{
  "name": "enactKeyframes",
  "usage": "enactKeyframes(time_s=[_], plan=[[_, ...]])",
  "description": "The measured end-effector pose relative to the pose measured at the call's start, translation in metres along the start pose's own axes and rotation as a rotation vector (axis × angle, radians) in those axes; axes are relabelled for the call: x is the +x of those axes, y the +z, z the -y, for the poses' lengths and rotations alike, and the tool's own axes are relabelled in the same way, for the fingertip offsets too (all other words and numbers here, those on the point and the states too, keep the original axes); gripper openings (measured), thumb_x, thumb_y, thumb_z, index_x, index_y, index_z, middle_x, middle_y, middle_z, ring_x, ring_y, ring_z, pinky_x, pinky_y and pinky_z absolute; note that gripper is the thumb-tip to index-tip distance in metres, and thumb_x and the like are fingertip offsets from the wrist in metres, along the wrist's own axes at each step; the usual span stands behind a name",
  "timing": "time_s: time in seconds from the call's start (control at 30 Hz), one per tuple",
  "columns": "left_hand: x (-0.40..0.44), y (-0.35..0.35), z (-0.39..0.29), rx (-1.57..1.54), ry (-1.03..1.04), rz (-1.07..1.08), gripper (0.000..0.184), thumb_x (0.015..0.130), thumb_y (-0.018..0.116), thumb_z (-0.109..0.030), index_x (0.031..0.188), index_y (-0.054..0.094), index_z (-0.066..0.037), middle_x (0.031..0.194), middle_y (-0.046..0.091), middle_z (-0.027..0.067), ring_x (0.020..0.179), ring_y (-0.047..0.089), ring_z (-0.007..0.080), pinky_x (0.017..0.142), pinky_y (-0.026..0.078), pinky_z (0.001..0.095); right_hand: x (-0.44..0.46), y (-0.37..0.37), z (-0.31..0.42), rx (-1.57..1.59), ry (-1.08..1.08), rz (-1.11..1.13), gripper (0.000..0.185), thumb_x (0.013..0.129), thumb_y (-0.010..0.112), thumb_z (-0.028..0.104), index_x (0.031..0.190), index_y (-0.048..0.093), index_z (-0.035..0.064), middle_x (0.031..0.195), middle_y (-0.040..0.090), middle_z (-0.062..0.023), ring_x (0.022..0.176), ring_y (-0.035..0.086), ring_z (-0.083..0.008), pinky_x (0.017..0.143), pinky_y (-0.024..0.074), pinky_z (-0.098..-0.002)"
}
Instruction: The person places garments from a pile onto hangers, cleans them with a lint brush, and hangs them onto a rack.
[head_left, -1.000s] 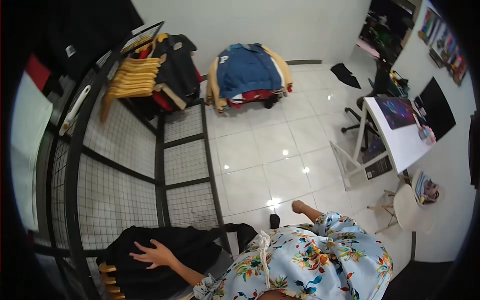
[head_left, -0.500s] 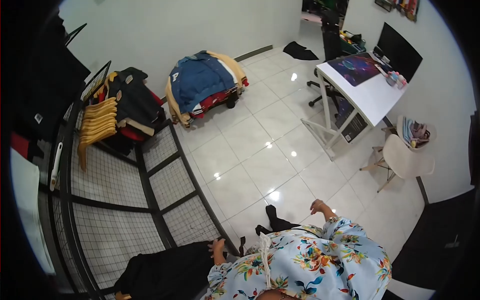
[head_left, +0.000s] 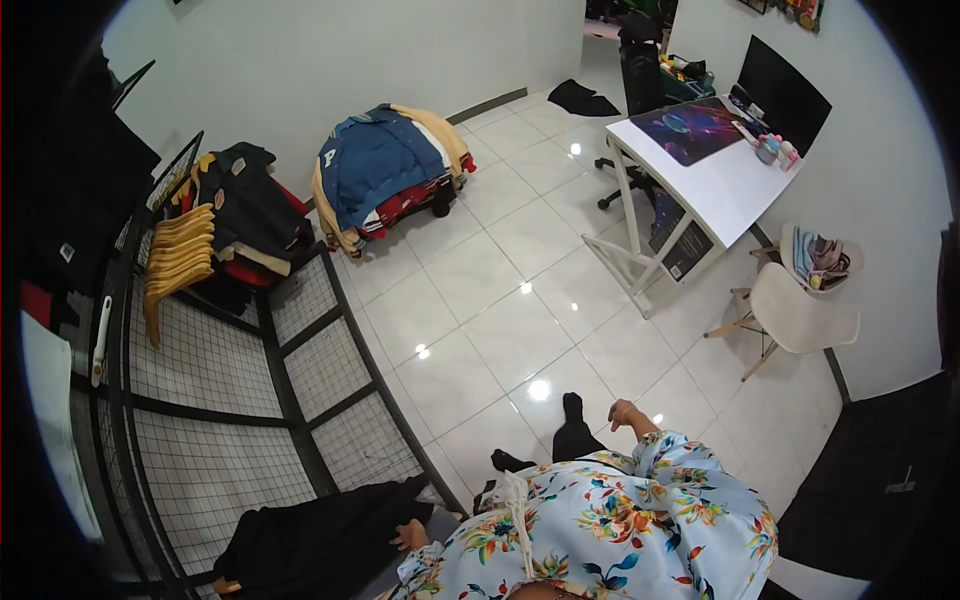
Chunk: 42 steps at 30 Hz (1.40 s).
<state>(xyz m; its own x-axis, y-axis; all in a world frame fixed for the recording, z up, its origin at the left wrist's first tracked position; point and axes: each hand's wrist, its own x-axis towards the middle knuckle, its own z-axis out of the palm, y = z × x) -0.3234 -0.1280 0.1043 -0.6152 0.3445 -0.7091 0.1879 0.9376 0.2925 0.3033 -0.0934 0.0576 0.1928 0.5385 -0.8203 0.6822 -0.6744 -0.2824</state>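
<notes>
At the lower left, my left hand [head_left: 410,535] is at the edge of a black garment [head_left: 310,535], its fingers apart. Whether it touches the cloth I cannot tell. A bit of a wooden hanger [head_left: 228,586] shows at the garment's far left end. My right hand [head_left: 627,415] hangs over the tiled floor with nothing in it, fingers loosely bent and apart. My floral top hides most of my lower body, and my feet in black show beyond it.
A black mesh rack [head_left: 290,400] runs along the left, with wooden hangers [head_left: 180,245] and dark jackets [head_left: 250,200]. Piled clothes [head_left: 385,165] stand by the wall. To the right are a white desk [head_left: 745,195], an office chair [head_left: 642,80] and a pale chair [head_left: 800,310].
My left hand has shifted down and left along the black garment. My right hand has moved slightly left. My feet have changed position, and the view has shifted a little.
</notes>
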Motion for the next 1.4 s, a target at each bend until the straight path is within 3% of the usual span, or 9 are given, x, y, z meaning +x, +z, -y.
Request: enactKeyframes(time_s=[0.07, 0.2, 0.27, 0.4, 0.8, 0.87, 1.0, 1.27, 1.4], plan=[[-0.010, -0.008, 0.032, -0.538, 0.646, 0.711, 0.047, 0.079, 0.055, -0.023, 0.122, 0.041, -0.009, 0.140, 0.002, 0.0193, 0.124, 0.019, 0.0424, 0.094, 0.033, 0.0492, 0.003, -0.026, -0.005, -0.046, -0.015, -0.033, 0.020, 0.065, 0.058, 0.004, 0.081, 0.068, 0.0111, 0.074, 0.066, -0.0065, 0.070, 0.063, -0.0172, 0.062, 0.0494, -0.0280], [-0.036, 0.127, -0.061, 0.224, -0.343, -0.175, 0.047, 0.076, 0.058, -0.026, 0.118, 0.045, -0.009, 0.136, 0.012, 0.0209, 0.118, 0.029, 0.0413, 0.092, 0.035, 0.0485, 0.013, -0.081, -0.006, -0.124, -0.075, -0.017, 0.012, 0.069, 0.059, 0.011, 0.078, 0.068, 0.0099, 0.072, 0.066, -0.0038, 0.071, 0.064, -0.0175, 0.065, 0.0497, -0.0286], [-0.005, 0.158, -0.036, 0.062, 0.223, 0.563, 0.050, 0.072, 0.061, -0.030, 0.117, 0.047, -0.011, 0.132, 0.017, 0.0210, 0.112, 0.034, 0.0405, 0.092, 0.034, 0.0490, 0.026, -0.110, -0.009, -0.114, -0.072, -0.006, 0.012, 0.069, 0.058, 0.011, 0.077, 0.068, 0.0106, 0.070, 0.066, -0.0036, 0.071, 0.064, -0.0175, 0.066, 0.0497, -0.0286], [-0.099, 0.264, -0.129, 0.237, -0.025, -0.078, 0.053, 0.070, 0.061, -0.031, 0.119, 0.045, -0.016, 0.139, 0.006, 0.0199, 0.119, 0.026, 0.0437, 0.093, 0.031, 0.0515, 0.057, -0.157, -0.024, -0.202, -0.134, -0.051, 0.013, 0.070, 0.056, 0.010, 0.077, 0.067, 0.0079, 0.068, 0.066, -0.0042, 0.070, 0.064, -0.0175, 0.065, 0.0499, -0.0291], [-0.055, 0.265, -0.115, 0.372, 0.132, 0.097, 0.050, 0.069, 0.062, -0.022, 0.115, 0.047, -0.012, 0.131, 0.028, 0.0242, 0.114, 0.035, 0.0438, 0.086, 0.036, 0.0525, 0.135, -0.180, -0.005, -0.390, -0.042, 0.128, 0.027, 0.059, 0.068, 0.014, 0.084, 0.066, 0.0046, 0.083, 0.064, -0.0146, 0.080, 0.062, -0.0287, 0.070, 0.0489, -0.0352], [-0.041, 0.247, -0.101, 0.948, 0.797, 0.215, 0.031, 0.074, 0.057, -0.017, 0.104, 0.053, -0.011, 0.100, 0.055, 0.0218, 0.093, 0.052, 0.0393, 0.074, 0.043, 0.0484, 0.146, -0.180, 0.017, -0.375, -0.049, 0.127, 0.027, 0.059, 0.068, 0.014, 0.084, 0.066, 0.0043, 0.083, 0.064, -0.0147, 0.081, 0.062, -0.0288, 0.070, 0.0489, -0.0352], [0.001, 0.244, -0.120, 0.489, 0.967, 0.249, 0.018, 0.078, 0.050, -0.013, 0.095, 0.056, -0.011, 0.074, 0.059, 0.0178, 0.076, 0.057, 0.0382, 0.064, 0.045, 0.0460, 0.158, -0.193, 0.069, -0.394, -0.114, 0.173, 0.025, 0.058, 0.069, 0.014, 0.081, 0.065, 0.0032, 0.082, 0.064, -0.0151, 0.079, 0.062, -0.0286, 0.069, 0.0492, -0.0354], [0.068, 0.225, -0.306, 0.806, 0.990, 0.297, 0.031, 0.079, 0.049, -0.021, 0.106, 0.052, -0.006, 0.100, 0.056, 0.0209, 0.101, 0.048, 0.0390, 0.080, 0.042, 0.0451, 0.241, -0.247, 0.182, -0.430, -0.167, 0.085, 0.019, 0.062, 0.064, 0.015, 0.078, 0.066, 0.0045, 0.076, 0.064, -0.0138, 0.073, 0.063, -0.0273, 0.067, 0.0498, -0.0349], [0.056, 0.219, -0.455, 0.253, 0.365, 0.001, 0.054, 0.069, 0.057, -0.032, 0.117, 0.047, -0.008, 0.131, 0.028, 0.0255, 0.122, 0.024, 0.0418, 0.099, 0.026, 0.0458, 0.285, -0.267, 0.246, -0.390, -0.285, -0.053, 0.019, 0.066, 0.057, 0.018, 0.076, 0.066, 0.0038, 0.071, 0.065, -0.0099, 0.070, 0.063, -0.0251, 0.065, 0.0501, -0.0335]])
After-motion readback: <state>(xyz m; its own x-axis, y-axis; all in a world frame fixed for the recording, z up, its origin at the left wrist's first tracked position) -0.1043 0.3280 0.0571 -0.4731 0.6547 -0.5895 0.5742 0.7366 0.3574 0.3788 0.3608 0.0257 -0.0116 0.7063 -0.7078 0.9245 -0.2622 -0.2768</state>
